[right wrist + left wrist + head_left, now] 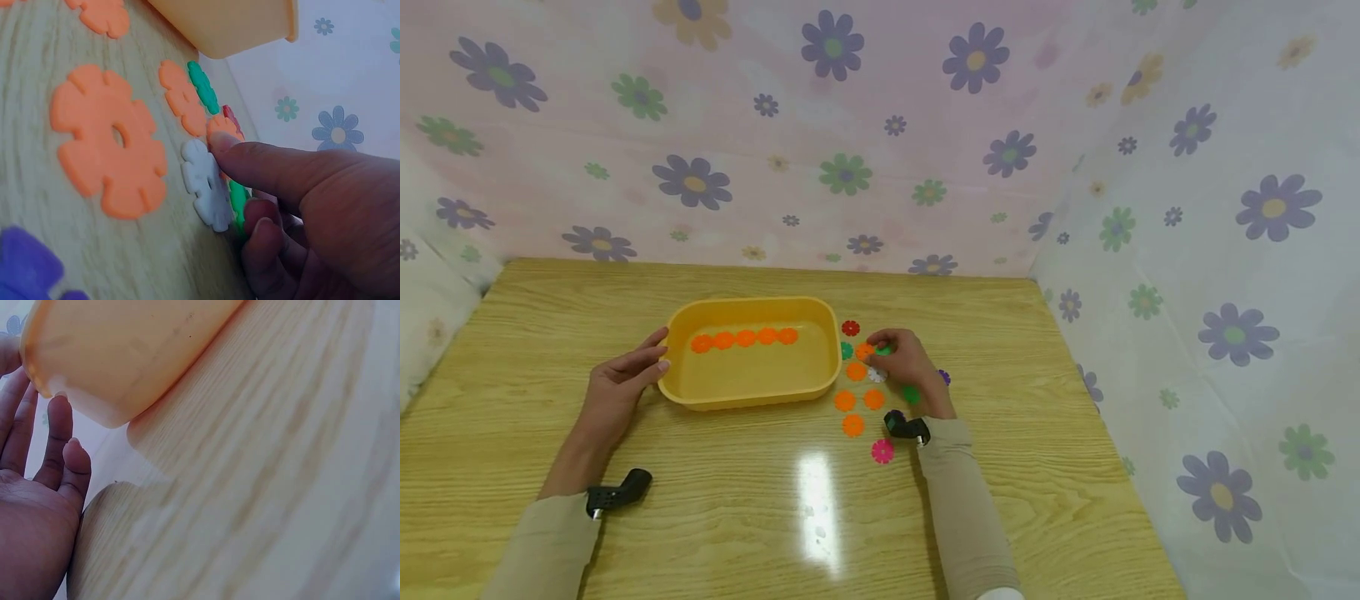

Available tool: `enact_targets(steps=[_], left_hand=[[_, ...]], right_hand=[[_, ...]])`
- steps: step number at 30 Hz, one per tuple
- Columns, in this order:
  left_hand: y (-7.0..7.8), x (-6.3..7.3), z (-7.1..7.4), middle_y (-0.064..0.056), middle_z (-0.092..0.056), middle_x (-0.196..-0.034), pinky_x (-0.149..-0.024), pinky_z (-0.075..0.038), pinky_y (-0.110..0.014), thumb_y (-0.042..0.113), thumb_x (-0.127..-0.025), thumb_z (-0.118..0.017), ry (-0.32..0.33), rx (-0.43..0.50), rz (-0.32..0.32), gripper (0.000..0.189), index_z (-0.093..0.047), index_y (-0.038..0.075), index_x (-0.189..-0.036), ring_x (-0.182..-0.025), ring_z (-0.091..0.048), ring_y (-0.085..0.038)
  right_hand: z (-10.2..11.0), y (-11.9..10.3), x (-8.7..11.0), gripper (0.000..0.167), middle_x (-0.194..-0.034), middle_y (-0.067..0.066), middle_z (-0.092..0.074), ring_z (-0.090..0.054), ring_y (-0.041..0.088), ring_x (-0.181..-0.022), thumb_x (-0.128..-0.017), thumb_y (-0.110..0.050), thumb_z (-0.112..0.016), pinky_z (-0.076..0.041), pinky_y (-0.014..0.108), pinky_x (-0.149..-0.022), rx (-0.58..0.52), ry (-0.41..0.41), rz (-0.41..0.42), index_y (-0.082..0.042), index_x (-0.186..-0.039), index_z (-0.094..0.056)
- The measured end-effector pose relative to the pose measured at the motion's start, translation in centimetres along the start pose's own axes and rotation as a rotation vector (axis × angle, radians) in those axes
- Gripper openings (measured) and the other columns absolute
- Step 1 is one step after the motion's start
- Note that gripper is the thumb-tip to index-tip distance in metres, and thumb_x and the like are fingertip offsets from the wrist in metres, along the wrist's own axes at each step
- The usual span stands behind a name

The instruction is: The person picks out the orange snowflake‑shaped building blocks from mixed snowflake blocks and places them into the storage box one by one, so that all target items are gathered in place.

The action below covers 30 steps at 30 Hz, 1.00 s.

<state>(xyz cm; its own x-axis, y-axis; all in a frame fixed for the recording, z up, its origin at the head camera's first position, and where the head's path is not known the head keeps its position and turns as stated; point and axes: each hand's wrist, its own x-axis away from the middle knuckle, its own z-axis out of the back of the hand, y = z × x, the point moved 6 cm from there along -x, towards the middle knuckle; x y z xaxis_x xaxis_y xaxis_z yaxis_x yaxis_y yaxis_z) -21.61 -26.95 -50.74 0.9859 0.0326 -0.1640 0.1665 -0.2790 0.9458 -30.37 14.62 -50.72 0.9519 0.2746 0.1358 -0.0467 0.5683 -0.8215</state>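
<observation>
On the table stands a yellow plastic basin [752, 398], with a row of several orange flower-shaped discs [745, 337] inside. My left hand [617, 383] touches the basin's left end with thumb and fingertips; in the left wrist view its fingers are loosely extended below the rim. Beyond the basin's right end, my right hand [904, 360] pinches an orange flower disc [224, 127] between thumb and index finger; the index tip is hidden in the right wrist view. A white flower disc [206, 184] and a green one [239, 203] lie close under that hand.
Several loose orange discs [874, 399] are spread right of the basin. Around them lie a red disc [851, 328], a pink disc [882, 452], green discs [911, 395] and a purple one [944, 378]. Flower-patterned cloth [842, 125] hangs behind the table.
</observation>
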Motion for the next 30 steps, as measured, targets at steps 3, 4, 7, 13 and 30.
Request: enact_targets(steps=[3,4,7,13,30], left_hand=[[0.03,0.01,-0.03,0.011,-0.066,-0.135,-0.101,-0.046,-0.011,-0.009,-0.097,-0.060,-0.004,0.002,0.001,0.026,-0.068,-0.011,-0.123,-0.133,-0.052,0.004],[0.03,0.02,-0.03,0.011,-0.066,-0.135,-0.101,-0.047,-0.011,-0.009,-0.097,-0.060,-0.004,0.002,0.002,0.026,-0.067,-0.012,-0.123,-0.133,-0.052,0.004],[0.05,0.04,-0.03,0.012,-0.066,-0.135,-0.101,-0.046,-0.011,-0.009,-0.097,-0.061,-0.005,0.000,0.004,0.026,-0.067,-0.012,-0.123,-0.133,-0.052,0.004],[0.01,-0.01,-0.01,0.010,-0.067,-0.135,-0.102,-0.046,-0.011,-0.009,-0.097,-0.061,-0.001,0.007,-0.002,0.026,-0.069,-0.009,-0.122,-0.133,-0.053,0.003],[-0.10,-0.12,0.01,0.010,-0.068,-0.134,-0.101,-0.046,-0.010,-0.009,-0.096,-0.062,0.016,0.011,0.008,0.026,-0.071,-0.007,-0.120,-0.132,-0.054,0.003]], right_hand=[[0.04,0.08,0.01,0.024,-0.112,0.015,-0.065,-0.055,0.023,-0.095,-0.093,-0.009,-0.074,-0.049,0.026,-0.076,-0.009,-0.021,0.022,0.000,-0.116,-0.070],[0.05,0.10,0.02,0.024,-0.113,0.015,-0.065,-0.055,0.024,-0.096,-0.094,-0.008,-0.074,-0.049,0.026,-0.077,-0.011,-0.026,0.028,0.001,-0.116,-0.070],[0.07,0.12,0.05,0.024,-0.114,0.016,-0.066,-0.057,0.026,-0.098,-0.094,-0.007,-0.073,-0.050,0.027,-0.079,-0.012,-0.031,0.045,0.001,-0.116,-0.069],[0.04,-0.14,0.04,0.022,-0.113,0.015,-0.068,-0.062,0.027,-0.101,-0.093,-0.006,-0.074,-0.051,0.031,-0.083,-0.030,-0.040,0.091,-0.002,-0.114,-0.069],[0.14,0.47,-0.50,0.022,-0.114,0.017,-0.072,-0.062,0.016,-0.087,-0.099,-0.014,-0.067,-0.052,0.025,-0.076,-0.040,-0.129,0.109,0.001,-0.115,-0.074]])
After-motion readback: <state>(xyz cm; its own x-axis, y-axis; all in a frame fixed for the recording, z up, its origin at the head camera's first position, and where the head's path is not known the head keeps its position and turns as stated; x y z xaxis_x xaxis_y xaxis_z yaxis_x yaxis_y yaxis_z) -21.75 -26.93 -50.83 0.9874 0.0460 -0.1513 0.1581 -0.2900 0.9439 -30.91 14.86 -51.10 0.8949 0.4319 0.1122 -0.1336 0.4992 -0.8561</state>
